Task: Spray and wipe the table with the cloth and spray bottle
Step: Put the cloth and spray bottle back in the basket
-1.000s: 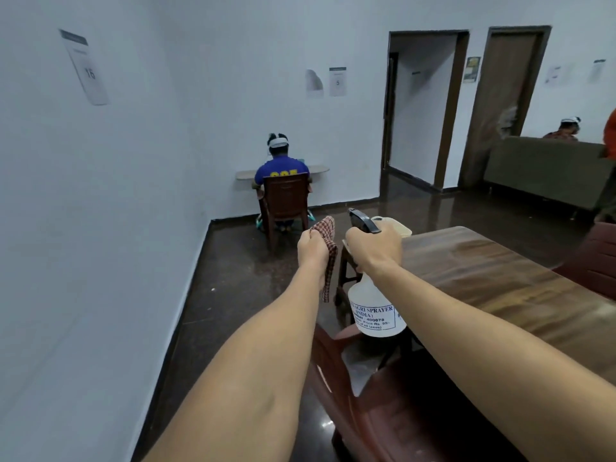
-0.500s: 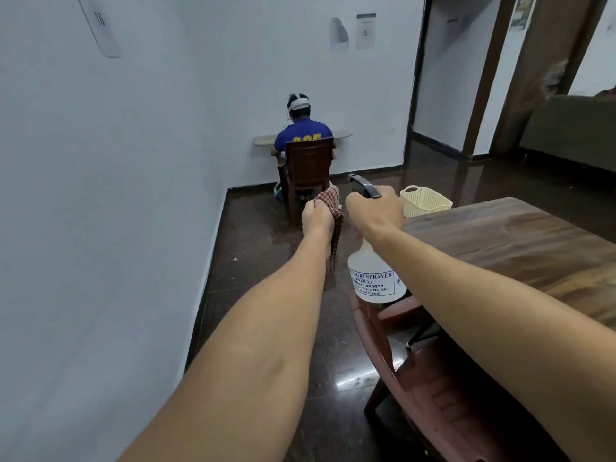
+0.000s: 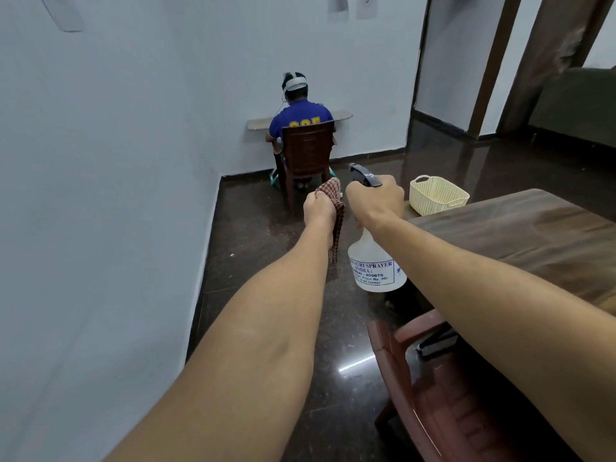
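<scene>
My left hand point(image 3: 319, 208) clutches the cloth point(image 3: 338, 225) in curled fingers, left of the bench point(image 3: 533, 235); fingers of my right hand point(image 3: 375, 201) grip the spray bottle point(image 3: 375, 268) at the bench's left edge.

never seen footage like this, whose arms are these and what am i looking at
No machine here: these are a person's bare arms, filmed by one wide-angle camera worn on their head, looking forward and down. The left hand grips a checked cloth; the right hand holds a white spray bottle by its trigger top. On the right is a wooden table, with a cream basket by its far end. A brown chair stands beside it. Another person sits facing the far wall.
</scene>
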